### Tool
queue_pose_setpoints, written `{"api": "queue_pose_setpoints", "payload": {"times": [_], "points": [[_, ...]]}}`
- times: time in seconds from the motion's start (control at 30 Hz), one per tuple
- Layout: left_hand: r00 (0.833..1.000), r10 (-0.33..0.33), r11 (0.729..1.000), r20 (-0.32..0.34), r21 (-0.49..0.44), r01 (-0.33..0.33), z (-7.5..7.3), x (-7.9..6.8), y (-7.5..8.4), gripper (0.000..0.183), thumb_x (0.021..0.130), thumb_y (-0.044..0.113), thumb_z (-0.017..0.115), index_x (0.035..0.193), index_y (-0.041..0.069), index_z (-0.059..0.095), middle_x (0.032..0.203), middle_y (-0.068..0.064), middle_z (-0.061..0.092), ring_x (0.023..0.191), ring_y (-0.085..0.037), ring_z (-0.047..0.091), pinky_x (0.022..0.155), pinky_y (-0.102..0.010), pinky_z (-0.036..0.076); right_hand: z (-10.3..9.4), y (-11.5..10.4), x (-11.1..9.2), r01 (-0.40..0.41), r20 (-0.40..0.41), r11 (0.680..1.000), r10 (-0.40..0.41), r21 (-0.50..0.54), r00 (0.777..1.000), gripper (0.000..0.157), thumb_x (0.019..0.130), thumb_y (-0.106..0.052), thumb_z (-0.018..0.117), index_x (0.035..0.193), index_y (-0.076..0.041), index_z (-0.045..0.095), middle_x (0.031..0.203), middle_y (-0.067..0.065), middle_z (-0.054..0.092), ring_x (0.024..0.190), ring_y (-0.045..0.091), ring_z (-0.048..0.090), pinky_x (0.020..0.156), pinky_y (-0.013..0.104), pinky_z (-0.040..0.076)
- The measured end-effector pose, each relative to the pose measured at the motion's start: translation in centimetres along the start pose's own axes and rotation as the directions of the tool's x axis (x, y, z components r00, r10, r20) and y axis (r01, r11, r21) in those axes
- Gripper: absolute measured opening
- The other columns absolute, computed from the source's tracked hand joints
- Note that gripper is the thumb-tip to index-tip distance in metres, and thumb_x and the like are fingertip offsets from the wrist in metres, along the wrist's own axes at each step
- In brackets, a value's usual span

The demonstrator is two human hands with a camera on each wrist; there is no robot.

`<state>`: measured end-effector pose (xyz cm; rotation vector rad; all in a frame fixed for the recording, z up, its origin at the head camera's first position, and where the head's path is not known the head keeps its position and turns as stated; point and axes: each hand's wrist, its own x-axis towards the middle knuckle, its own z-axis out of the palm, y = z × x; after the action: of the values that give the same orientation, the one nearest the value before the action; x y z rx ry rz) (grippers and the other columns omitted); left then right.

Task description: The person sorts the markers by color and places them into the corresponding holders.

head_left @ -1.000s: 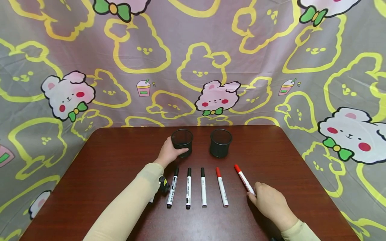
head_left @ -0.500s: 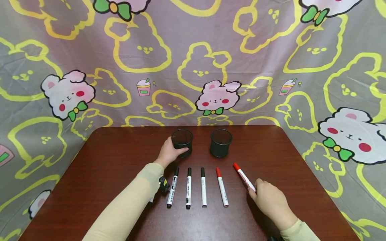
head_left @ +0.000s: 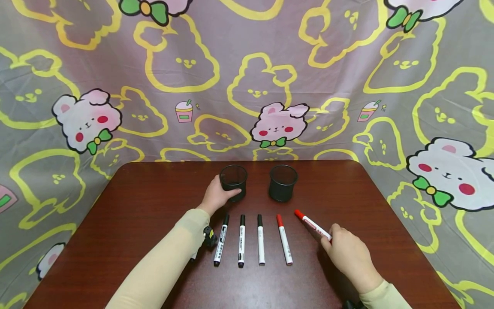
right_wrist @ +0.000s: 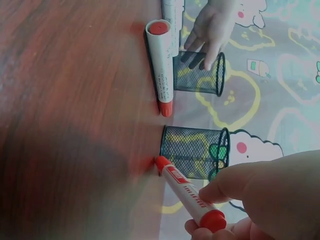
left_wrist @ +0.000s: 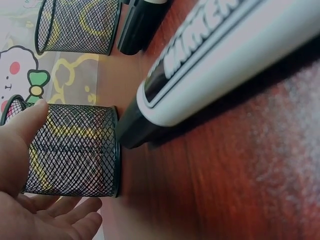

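My left hand holds the left black mesh pen holder around its side. Its thumb lies across the front, and its fingers reach round the far side in the left wrist view. A matching pen holder stands upright to the right, untouched. My right hand pinches a red-capped white marker near its rear end, between thumb and fingers. The red cap points forward and left, low over the table. Another red-capped marker lies to the left of it.
Black-capped markers lie in a row on the brown table. A large marker fills the left wrist view's foreground; my left sleeve partly hides a white item. A patterned curtain hangs behind the table.
The red marker in my right hand has swung so that its cap points further left, and the hand has shifted slightly right. My left hand and both pen holders have stayed put.
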<state>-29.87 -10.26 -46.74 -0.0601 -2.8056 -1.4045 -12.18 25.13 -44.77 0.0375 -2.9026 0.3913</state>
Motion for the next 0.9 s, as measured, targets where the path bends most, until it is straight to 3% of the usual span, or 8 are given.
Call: {"api": "queue_pose_setpoints", "payload": {"times": [0.27,0.47,0.7,0.9], "points": [[1.000,0.000,1.000,0.004,-0.002,0.000,0.0,0.1,-0.1,0.091,0.085,0.038,0.085,0.151,-0.003,0.037,0.148,-0.024,0.051,0.136,-0.040,0.052,0.111,-0.055,0.045,-0.3,0.1,0.1,0.016,-0.154,1.000,-0.018,-0.019,0.988,0.021,0.083,-0.014,0.071,0.076,-0.006,0.053,0.060,0.006,0.049,0.044,0.027,0.047,0.040,0.046,0.039],[1.000,-0.008,1.000,0.007,-0.010,0.008,0.0,-0.1,0.0,0.092,0.085,0.039,0.085,0.152,-0.002,0.037,0.149,-0.023,0.050,0.137,-0.039,0.051,0.112,-0.055,0.045,-0.5,0.1,0.3,0.017,-0.216,1.000,-0.019,-0.009,0.976,0.017,0.083,-0.014,0.072,0.084,-0.003,0.059,0.067,0.008,0.053,0.045,0.026,0.046,0.040,0.045,0.038],[1.000,-0.010,1.000,0.004,-0.008,0.010,0.0,-0.1,0.0,0.091,0.085,0.039,0.085,0.151,-0.002,0.037,0.148,-0.023,0.051,0.137,-0.039,0.052,0.111,-0.054,0.045,-0.9,0.0,0.7,0.045,-0.321,0.999,-0.033,0.030,0.946,0.016,0.081,-0.009,0.071,0.092,-0.001,0.064,0.075,0.009,0.058,0.044,0.020,0.044,0.038,0.040,0.034],[1.000,-0.013,1.000,0.006,-0.005,0.013,0.0,0.0,-0.1,0.093,0.086,0.039,0.085,0.152,-0.003,0.035,0.150,-0.024,0.050,0.138,-0.039,0.051,0.112,-0.054,0.044,-1.1,-0.1,1.0,0.067,-0.360,0.996,-0.039,0.066,0.932,0.016,0.080,-0.006,0.072,0.094,-0.001,0.066,0.082,0.011,0.061,0.049,0.021,0.048,0.041,0.040,0.037]]}}
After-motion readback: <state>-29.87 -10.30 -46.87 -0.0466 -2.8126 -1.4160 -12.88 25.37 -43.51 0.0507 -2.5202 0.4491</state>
